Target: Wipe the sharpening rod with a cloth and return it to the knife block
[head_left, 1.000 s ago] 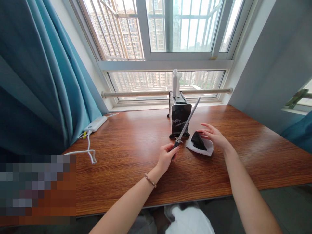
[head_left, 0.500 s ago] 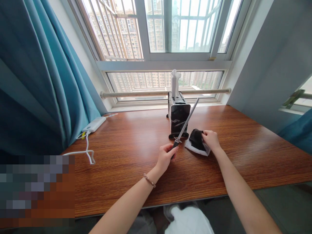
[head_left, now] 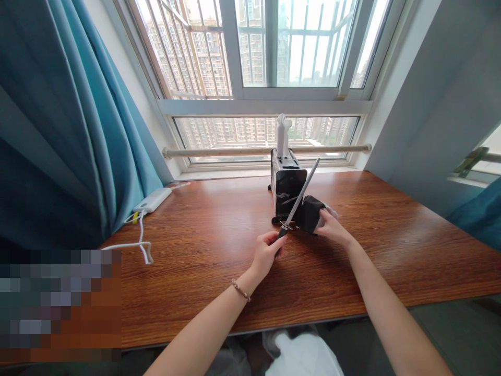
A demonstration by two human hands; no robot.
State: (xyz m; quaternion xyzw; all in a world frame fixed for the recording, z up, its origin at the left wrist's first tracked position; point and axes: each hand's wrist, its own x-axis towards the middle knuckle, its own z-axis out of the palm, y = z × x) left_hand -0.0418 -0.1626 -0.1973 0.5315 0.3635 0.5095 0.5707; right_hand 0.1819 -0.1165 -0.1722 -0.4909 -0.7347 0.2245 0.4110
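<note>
My left hand (head_left: 267, 253) grips the dark handle of a long steel sharpening rod (head_left: 300, 194), which slants up and to the right above the wooden table (head_left: 219, 261). My right hand (head_left: 329, 226) is closed on a black and white cloth (head_left: 310, 214), held off the table right beside the rod's lower part. Just behind them stands a black knife block (head_left: 286, 184) with a white handle sticking out of its top.
A white power bank (head_left: 153, 199) with a white cable (head_left: 138, 235) lies at the table's left rear, by a blue curtain (head_left: 58, 130). A window with a rail runs behind the table. A grey wall is at the right.
My right hand closed on the cloth, lifted it off the table and brought it left to the rod. My left hand has kept the rod in place.
</note>
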